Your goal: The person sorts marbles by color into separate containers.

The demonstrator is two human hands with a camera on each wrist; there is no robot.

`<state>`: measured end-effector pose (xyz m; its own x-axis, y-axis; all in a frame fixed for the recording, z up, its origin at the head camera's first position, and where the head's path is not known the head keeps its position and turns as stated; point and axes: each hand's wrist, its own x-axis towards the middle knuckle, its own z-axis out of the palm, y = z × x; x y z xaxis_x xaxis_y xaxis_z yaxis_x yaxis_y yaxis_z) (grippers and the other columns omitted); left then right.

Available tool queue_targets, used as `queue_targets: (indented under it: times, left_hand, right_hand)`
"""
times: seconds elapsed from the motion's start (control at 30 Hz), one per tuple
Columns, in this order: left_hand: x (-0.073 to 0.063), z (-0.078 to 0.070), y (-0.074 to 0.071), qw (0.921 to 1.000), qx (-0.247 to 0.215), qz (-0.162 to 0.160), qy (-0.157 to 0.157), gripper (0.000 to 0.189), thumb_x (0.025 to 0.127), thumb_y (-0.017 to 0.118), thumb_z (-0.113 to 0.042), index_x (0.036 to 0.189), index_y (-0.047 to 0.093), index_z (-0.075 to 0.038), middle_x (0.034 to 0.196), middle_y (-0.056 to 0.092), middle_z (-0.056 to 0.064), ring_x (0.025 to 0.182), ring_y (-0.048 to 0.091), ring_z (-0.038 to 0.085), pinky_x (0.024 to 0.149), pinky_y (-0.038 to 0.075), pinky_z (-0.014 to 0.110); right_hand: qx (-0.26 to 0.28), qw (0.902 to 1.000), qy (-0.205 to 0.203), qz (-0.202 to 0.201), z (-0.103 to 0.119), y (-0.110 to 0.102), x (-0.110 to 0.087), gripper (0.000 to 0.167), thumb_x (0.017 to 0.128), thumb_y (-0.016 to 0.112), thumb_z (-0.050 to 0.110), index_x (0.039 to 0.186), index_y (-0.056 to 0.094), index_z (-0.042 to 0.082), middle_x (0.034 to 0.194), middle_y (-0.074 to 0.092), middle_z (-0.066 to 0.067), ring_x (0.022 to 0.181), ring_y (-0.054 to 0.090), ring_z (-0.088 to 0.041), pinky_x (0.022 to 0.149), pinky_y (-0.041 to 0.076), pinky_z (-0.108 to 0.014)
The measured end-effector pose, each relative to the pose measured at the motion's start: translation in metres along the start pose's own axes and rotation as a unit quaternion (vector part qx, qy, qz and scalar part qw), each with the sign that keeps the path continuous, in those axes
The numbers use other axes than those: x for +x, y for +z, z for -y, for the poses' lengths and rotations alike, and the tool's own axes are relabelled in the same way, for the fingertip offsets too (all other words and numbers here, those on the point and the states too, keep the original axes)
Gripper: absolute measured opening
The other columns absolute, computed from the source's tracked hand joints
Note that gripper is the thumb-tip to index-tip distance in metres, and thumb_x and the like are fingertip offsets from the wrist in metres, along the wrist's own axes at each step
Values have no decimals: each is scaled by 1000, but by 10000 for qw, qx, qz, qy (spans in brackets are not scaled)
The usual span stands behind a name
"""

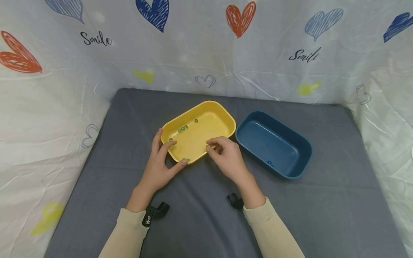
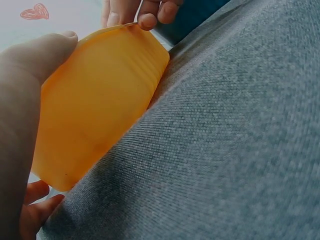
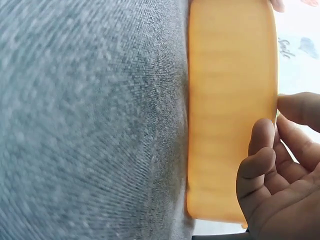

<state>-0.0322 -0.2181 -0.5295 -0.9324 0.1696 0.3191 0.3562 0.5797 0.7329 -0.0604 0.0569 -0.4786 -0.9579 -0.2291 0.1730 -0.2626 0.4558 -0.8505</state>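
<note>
A yellow tray point(image 1: 200, 143) holds several small green marbles point(image 1: 183, 129), mostly along its left side. My left hand point(image 1: 158, 166) holds the tray's near left corner, thumb on the front rim and a finger reaching over the side beside a marble. Over the front rim toward the right, my right hand point(image 1: 227, 157) brings thumb and forefinger together; a speck of green point(image 3: 278, 114) shows between them, apparently a marble, mostly hidden. In the right wrist view its other fingers point(image 3: 260, 160) curl near the yellow wall.
Just right of the yellow tray stands a blue tray point(image 1: 274, 132), with a few small blue marbles point(image 1: 270, 163) near its front wall. Both are on a grey cloth point(image 1: 335, 215). A white sheet printed with hearts point(image 1: 206, 46) hangs behind.
</note>
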Motion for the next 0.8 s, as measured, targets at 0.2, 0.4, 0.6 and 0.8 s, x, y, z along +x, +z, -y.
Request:
queue_targets:
  times: [0.2, 0.4, 0.6, 0.8]
  left_hand:
    - [0, -2, -1, 10000, -36, 4, 37, 74, 93, 88, -43, 152, 59, -9, 183, 3, 10, 165, 20, 36, 120, 36, 66]
    - [0, -1, -1, 10000, -46, 21, 37, 74, 94, 88, -44, 152, 59, -10, 183, 2, 8, 165, 21, 37, 119, 36, 66]
    - [0, -1, 0, 10000, -16, 8, 14, 74, 94, 87, -46, 152, 59, -10, 183, 2, 6, 165, 21, 36, 119, 36, 66]
    - [0, -1, 0, 10000, -51, 5, 36, 74, 94, 87, -47, 152, 59, -10, 183, 2, 7, 165, 20, 36, 120, 35, 67]
  right_hand:
    - [65, 10000, 19, 12, -1, 0, 0, 21, 102, 79, 13, 119, 80, 2, 100, 72, -2, 80, 65, -16, 71, 56, -35]
    - [107, 9999, 70, 48, -2, 1, 0, 21, 102, 79, 13, 119, 80, 2, 99, 71, -1, 79, 65, -16, 70, 57, -35]
    - [96, 9999, 70, 58, -3, 1, 0, 21, 102, 79, 13, 120, 80, 2, 100, 72, -2, 79, 65, -16, 69, 56, -34]
    - [104, 9999, 44, 47, -4, 1, -1, 21, 102, 79, 12, 121, 79, 2, 101, 72, -1, 79, 64, -16, 70, 56, -34]
